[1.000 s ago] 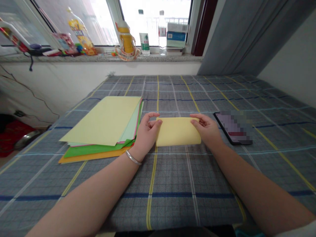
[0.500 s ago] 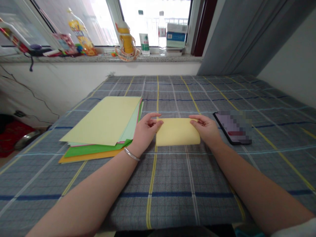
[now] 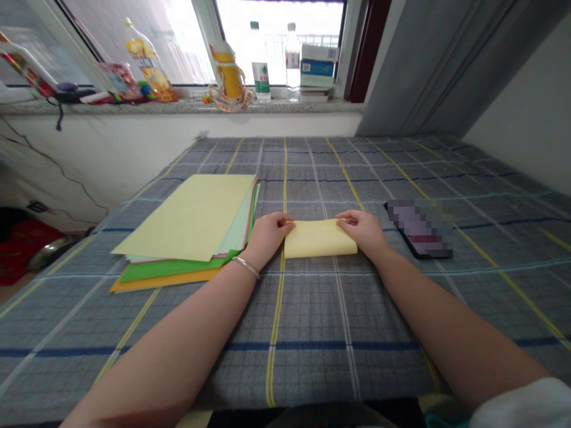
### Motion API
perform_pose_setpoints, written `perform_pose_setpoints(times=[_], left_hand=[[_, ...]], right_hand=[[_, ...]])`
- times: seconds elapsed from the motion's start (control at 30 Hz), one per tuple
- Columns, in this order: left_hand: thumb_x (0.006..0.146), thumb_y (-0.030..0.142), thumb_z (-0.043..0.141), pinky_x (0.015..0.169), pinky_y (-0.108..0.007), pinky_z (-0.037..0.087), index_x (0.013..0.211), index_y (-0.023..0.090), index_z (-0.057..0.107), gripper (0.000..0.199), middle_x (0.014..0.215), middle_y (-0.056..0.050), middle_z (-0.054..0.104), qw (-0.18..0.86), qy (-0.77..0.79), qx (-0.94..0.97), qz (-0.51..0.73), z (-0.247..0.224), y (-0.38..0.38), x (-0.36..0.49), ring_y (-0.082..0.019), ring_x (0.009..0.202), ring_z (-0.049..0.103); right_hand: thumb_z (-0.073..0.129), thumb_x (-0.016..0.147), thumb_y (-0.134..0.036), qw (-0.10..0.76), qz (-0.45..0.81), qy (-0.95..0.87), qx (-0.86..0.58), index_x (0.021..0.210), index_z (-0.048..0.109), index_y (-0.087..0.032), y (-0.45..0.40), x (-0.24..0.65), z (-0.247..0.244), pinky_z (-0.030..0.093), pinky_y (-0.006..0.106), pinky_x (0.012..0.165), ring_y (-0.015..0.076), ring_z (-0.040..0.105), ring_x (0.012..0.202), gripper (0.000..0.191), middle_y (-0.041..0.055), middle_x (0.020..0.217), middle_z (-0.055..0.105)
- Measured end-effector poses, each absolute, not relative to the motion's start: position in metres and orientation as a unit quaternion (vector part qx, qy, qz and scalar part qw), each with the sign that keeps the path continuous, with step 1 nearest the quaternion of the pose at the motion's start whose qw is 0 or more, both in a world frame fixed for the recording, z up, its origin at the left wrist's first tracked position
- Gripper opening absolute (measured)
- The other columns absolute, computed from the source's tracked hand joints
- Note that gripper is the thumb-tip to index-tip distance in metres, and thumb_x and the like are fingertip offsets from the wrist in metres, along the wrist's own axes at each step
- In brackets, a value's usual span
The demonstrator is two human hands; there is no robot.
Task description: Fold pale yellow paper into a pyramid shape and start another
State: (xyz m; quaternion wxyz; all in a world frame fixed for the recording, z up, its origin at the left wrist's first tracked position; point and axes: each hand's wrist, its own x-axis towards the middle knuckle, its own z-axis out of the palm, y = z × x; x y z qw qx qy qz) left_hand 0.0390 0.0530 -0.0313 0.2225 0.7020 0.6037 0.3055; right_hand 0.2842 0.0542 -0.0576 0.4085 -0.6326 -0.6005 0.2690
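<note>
Stack of coloured paper: pale yellow sheet on top, green and orange edges showing beneath, lying on a plaid bedspread, just beside the left hand. Left forearm angles in from lower left, silver bangle at the wrist; fingers curl over the left end of a strip of pale yellow paper. Right hand: same curled pose on the right end. Whether the thumbs pinch underneath is hidden. Strip lies flat between the hands, long axis running left to right. Smartphone, screen pixelated, lies just right of the right hand.
</note>
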Motion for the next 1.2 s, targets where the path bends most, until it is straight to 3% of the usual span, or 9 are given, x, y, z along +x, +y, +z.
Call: perform_pose_setpoints(times=[0.47, 0.7, 0.8, 0.97, 1.2], left_hand=[[0.081, 0.02, 0.061, 0.076, -0.034, 0.048, 0.092, 0.017, 0.073, 0.016, 0.083, -0.006, 0.065, 0.088, 0.552, 0.793, 0.242, -0.033, 0.047, 0.04, -0.021, 0.078, 0.06], [0.084, 0.017, 0.055, 0.082, -0.035, 0.049, 0.112, 0.016, 0.068, 0.031, 0.089, -0.007, 0.061, 0.096, 0.518, 0.815, 0.243, -0.038, 0.051, 0.038, -0.02, 0.083, 0.059], [0.083, 0.013, 0.055, 0.09, -0.037, 0.047, 0.104, 0.018, 0.071, 0.027, 0.099, -0.008, 0.063, 0.076, 0.49, 0.83, 0.256, -0.044, 0.056, 0.036, -0.021, 0.092, 0.058], [0.087, 0.014, 0.054, 0.092, -0.039, 0.046, 0.088, 0.019, 0.074, 0.021, 0.094, -0.006, 0.07, 0.065, 0.43, 0.869, 0.236, -0.046, 0.061, 0.035, -0.021, 0.091, 0.059], [0.093, 0.024, 0.048, 0.091, -0.039, 0.048, 0.094, 0.016, 0.074, 0.027, 0.095, -0.01, 0.068, 0.078, 0.444, 0.874, 0.184, -0.034, 0.049, 0.04, -0.023, 0.092, 0.062]], right_hand=[[0.067, 0.073, -0.024, 0.314, 0.171, -0.68, -0.64, 0.085, 0.077, -0.021, 0.051, 0.285, -0.045, 0.048, 0.029, 0.066, 0.015, 0.059, 0.063, 0.016, 0.0013, 0.068, 0.068], [0.065, 0.074, -0.024, 0.317, 0.18, -0.685, -0.631, 0.086, 0.076, -0.021, 0.052, 0.285, -0.046, 0.046, 0.029, 0.065, 0.0146, 0.059, 0.063, 0.017, 0.0004, 0.067, 0.068], [0.065, 0.074, -0.024, 0.319, 0.182, -0.682, -0.633, 0.087, 0.076, -0.021, 0.052, 0.286, -0.047, 0.046, 0.029, 0.066, 0.0146, 0.059, 0.064, 0.018, 0.0007, 0.069, 0.068], [0.065, 0.073, -0.025, 0.324, 0.19, -0.675, -0.635, 0.086, 0.077, -0.021, 0.052, 0.286, -0.048, 0.047, 0.029, 0.065, 0.0148, 0.059, 0.063, 0.018, 0.0006, 0.066, 0.068], [0.065, 0.072, -0.023, 0.334, 0.203, -0.667, -0.634, 0.085, 0.076, -0.022, 0.052, 0.286, -0.049, 0.047, 0.029, 0.064, 0.0154, 0.06, 0.064, 0.017, 0.0011, 0.068, 0.069]])
